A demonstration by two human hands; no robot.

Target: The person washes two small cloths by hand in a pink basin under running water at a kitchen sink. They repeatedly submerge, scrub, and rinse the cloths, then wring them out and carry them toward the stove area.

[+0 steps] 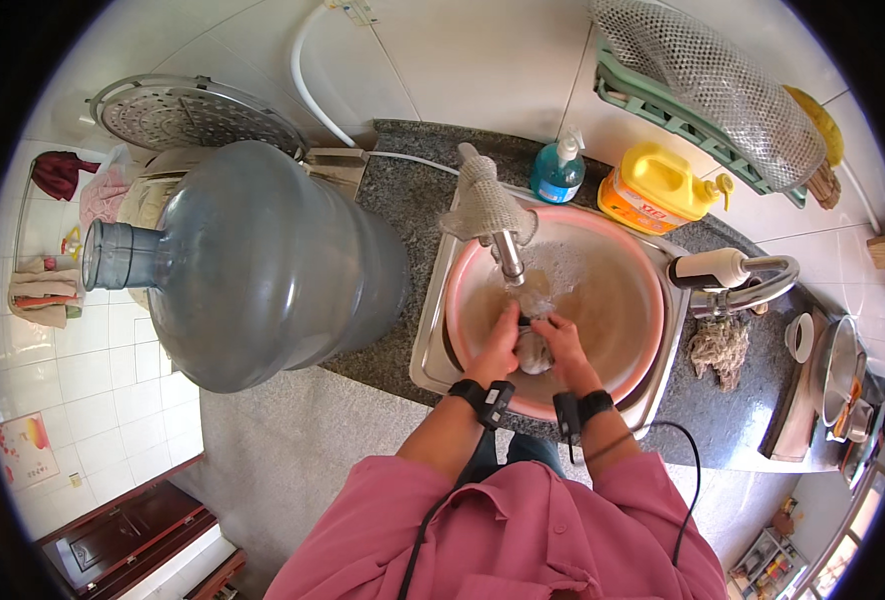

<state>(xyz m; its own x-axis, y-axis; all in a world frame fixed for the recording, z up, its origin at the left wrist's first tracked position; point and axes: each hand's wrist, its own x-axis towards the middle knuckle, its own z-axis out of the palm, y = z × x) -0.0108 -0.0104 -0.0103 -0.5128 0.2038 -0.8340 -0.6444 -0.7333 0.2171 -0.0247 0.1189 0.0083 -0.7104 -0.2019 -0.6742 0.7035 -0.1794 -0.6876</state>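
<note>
A pink-rimmed basin [652,300] with cloudy, bubbly water sits in a steel sink [429,337]. Water falls from the faucet [508,259], which has a grey mesh cloth [487,202] draped over it. Under the stream, my left hand [504,337] and my right hand [561,341] grip a small dark item [525,321] between their fingers; its kind is unclear. A pale, rounded, wet thing [534,352] lies between my hands, perhaps part of the same item. Both wrists wear black straps with small devices.
A large blue-grey water jug [262,262] lies left of the sink. Behind the basin stand a blue-green pump bottle [558,171] and a yellow detergent jug [656,191]. To the right are a curved metal tap [780,277], a rumpled rag [720,349] and a small white bowl [799,337].
</note>
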